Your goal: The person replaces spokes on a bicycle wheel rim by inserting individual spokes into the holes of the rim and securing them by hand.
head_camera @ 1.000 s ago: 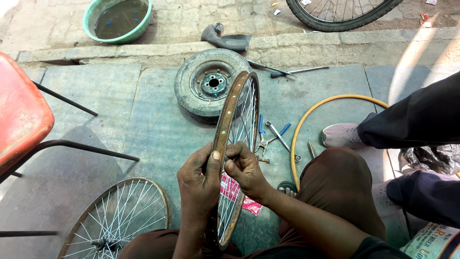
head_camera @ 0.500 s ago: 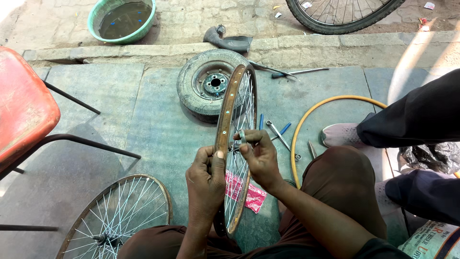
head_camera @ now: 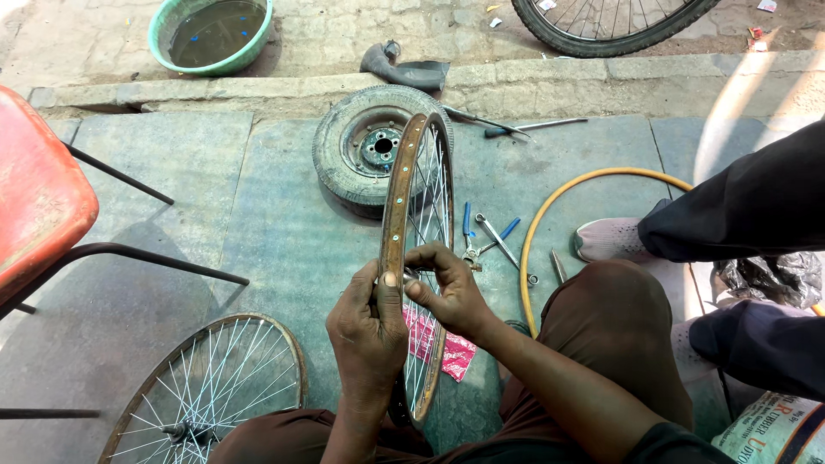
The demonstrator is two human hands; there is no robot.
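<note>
A rusty spoked bicycle rim [head_camera: 397, 198] stands upright on edge in front of me. My left hand [head_camera: 365, 331] grips its near edge, thumb pressed on the rim's outer face. My right hand [head_camera: 447, 288] reaches in from the right side, fingers pinched at the spokes just beside the left thumb; what it pinches is too small to tell. My brown-trousered knee [head_camera: 614, 326] is at the right.
A small tyre with hub [head_camera: 365, 155] lies behind the rim. Pliers and a spanner [head_camera: 485, 236], a yellow hose loop [head_camera: 550, 215], a pink packet [head_camera: 443, 344], another spoked wheel [head_camera: 206, 391], a red chair [head_camera: 39, 206], a green basin [head_camera: 210, 34]. Another person's legs and shoe [head_camera: 619, 241] at right.
Both hands have slid a little along the rim's near edge, and the right fingers have shifted from the rim face to the spokes. The rim stays upright.
</note>
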